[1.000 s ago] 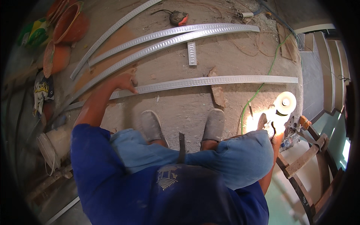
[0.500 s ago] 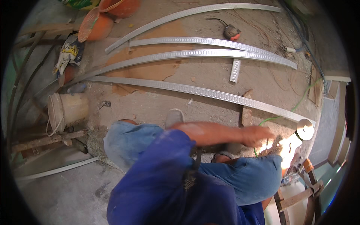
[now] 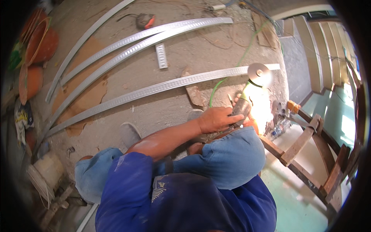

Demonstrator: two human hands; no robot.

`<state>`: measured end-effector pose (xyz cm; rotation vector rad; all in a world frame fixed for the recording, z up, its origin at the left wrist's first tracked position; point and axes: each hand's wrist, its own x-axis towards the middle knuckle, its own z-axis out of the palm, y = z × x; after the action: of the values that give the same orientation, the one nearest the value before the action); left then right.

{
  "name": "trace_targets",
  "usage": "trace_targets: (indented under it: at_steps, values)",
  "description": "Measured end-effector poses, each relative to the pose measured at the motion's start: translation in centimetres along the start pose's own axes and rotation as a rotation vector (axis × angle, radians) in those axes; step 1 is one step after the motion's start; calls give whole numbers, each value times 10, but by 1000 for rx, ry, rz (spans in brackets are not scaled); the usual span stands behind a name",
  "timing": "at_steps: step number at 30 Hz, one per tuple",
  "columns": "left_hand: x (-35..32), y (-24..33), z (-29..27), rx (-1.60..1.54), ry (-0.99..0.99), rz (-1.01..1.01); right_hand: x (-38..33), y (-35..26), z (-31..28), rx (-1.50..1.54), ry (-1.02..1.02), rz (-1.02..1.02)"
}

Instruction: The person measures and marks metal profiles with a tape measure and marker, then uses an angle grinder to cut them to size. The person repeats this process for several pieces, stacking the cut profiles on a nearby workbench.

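An angle grinder (image 3: 243, 107) with a round disc (image 3: 259, 75) is held over the ground at the right, its disc end pointing away from me. My right hand (image 3: 236, 99), largely washed out by bright sunlight, grips the body from the far side, with fingertips showing. My left hand (image 3: 217, 119) reaches across and closes on the grinder's rear end. In the picture the disc overlaps the right end of a long slotted metal channel (image 3: 170, 86); whether they touch I cannot tell. A green cord (image 3: 215, 91) runs over the ground beside the grinder.
More long metal channels (image 3: 127, 51) and a short cut piece (image 3: 161, 56) lie on the dusty floor. A tape measure (image 3: 145, 21) is beyond them. Orange buckets (image 3: 42, 42) and a whitish bucket (image 3: 48, 169) stand left. Wooden framing (image 3: 301, 141) and steps (image 3: 315, 48) are right.
My view has swung right, so the scene sits further left. My left hand, earlier a little apart from the grinder, is now on its rear end.
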<state>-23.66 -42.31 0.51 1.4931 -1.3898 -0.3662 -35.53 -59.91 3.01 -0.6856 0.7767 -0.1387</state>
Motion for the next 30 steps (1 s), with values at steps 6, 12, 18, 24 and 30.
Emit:
trace_targets:
  at_steps: [6, 12, 18, 24, 30]
  values:
    - [0, 4, -4, 44, -74, 14, -7, 6, -4, 49, 12, -32]
    - [-11, -33, -39, 151, -131, 40, -16, 4, -13, 88, 38, -80]
    - [-56, -81, -114, 624, -1, -479, -28, 0, -25, 144, 78, -152]
    - [-80, -102, -129, 567, -206, -715, -38, -9, -41, 181, 114, -229]
    - [-50, -75, -168, 275, -277, -752, -41, -12, -57, 182, 131, -338]
